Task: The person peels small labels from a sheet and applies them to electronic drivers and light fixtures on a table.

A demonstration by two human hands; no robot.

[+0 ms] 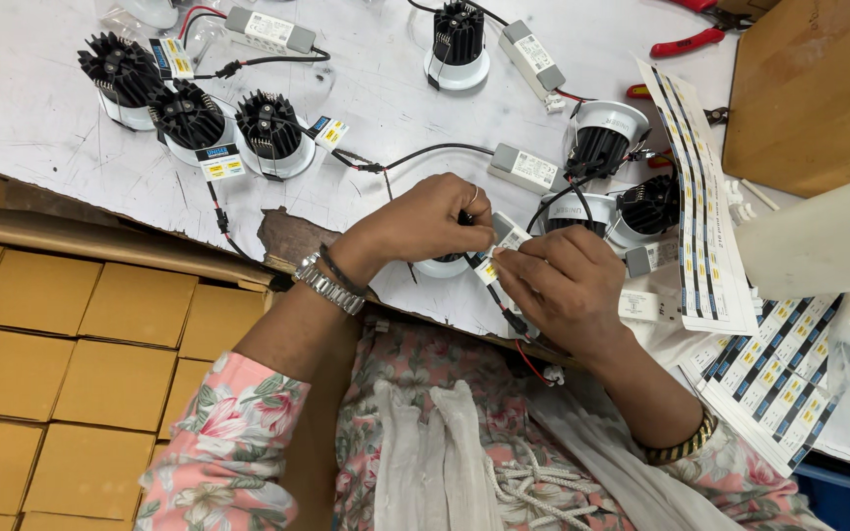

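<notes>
White label: a small sticker (510, 239) pinched between the fingertips of both hands, over a downlight (442, 264) at the table edge.
Left hand (425, 224): fingers curled, pressed on the sticker and fitting.
Right hand (565, 285): thumb and forefinger pinching the sticker's other end.
Done, by the look: 3 black downlights (189, 116) left of the fingers carry tags.
Left: sticker sheets (700, 206) right of the fingers hold many more.
Room: table edge (150, 221) close under the wrists; cables crowd above the fingers.
</notes>
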